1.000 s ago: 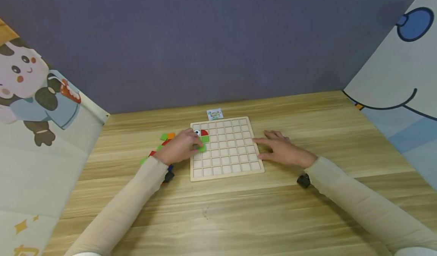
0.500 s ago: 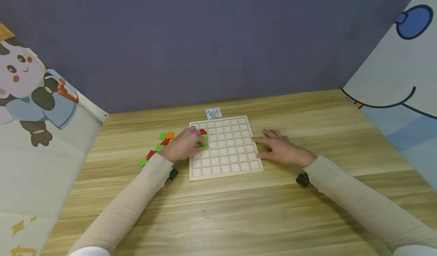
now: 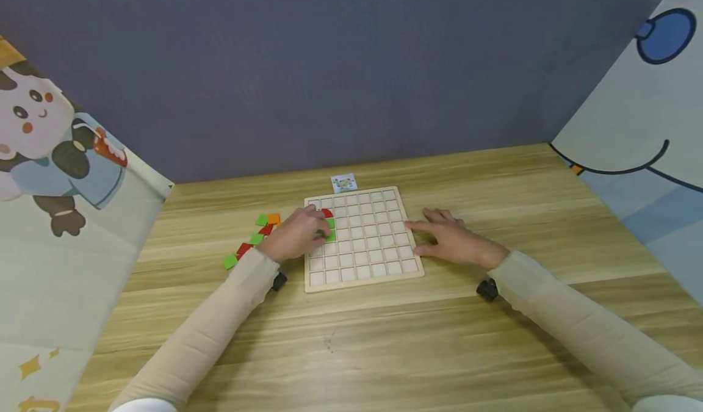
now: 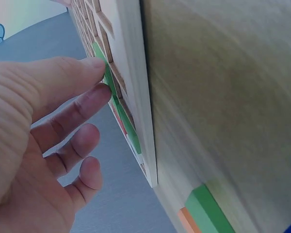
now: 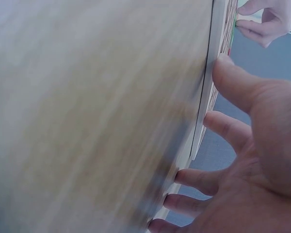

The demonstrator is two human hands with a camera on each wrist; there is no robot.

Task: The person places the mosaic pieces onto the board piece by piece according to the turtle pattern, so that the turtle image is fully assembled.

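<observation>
A square wooden grid board [image 3: 359, 256] lies on the table. My left hand [image 3: 296, 234] is over its left side, pinching a green square tile [image 3: 330, 236] with thumb and index finger at the grid. In the left wrist view that green tile [image 4: 106, 68] sits at the fingertips, and the other fingers are loosely bent. Just beyond it lie another green tile [image 3: 331, 223] and a red rounded tile [image 3: 327, 213]. My right hand [image 3: 453, 239] touches the board's right edge with thumb and index finger, its fingers spread in the right wrist view.
Loose tiles lie left of the board, among them an orange one [image 3: 273, 218], a red one [image 3: 244, 249] and a green one [image 3: 229, 262]. A small picture card [image 3: 343, 183] lies behind the board. A dark panel [image 3: 351, 76] stands at the table's back.
The green tile in my left hand has shifted slightly right, into line with the green tile beyond it. An eye tile seen earlier is now behind the hand. My right hand stays put.
</observation>
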